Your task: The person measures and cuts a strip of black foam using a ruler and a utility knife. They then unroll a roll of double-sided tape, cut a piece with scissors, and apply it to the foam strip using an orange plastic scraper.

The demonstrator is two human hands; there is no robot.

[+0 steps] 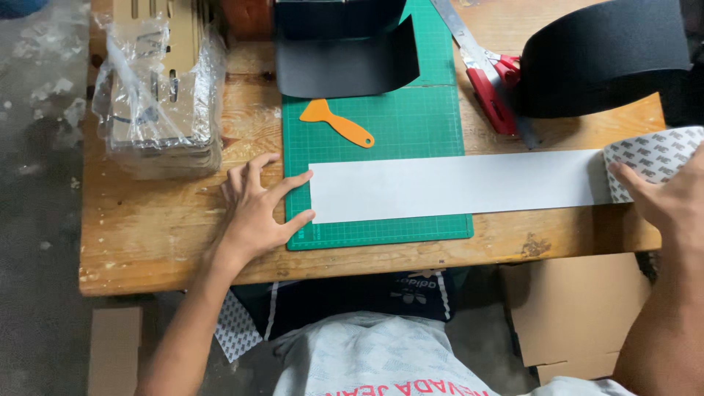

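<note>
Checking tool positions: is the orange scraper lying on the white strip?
No, the orange scraper lies on the green cutting mat, apart from the white strip.
</note>
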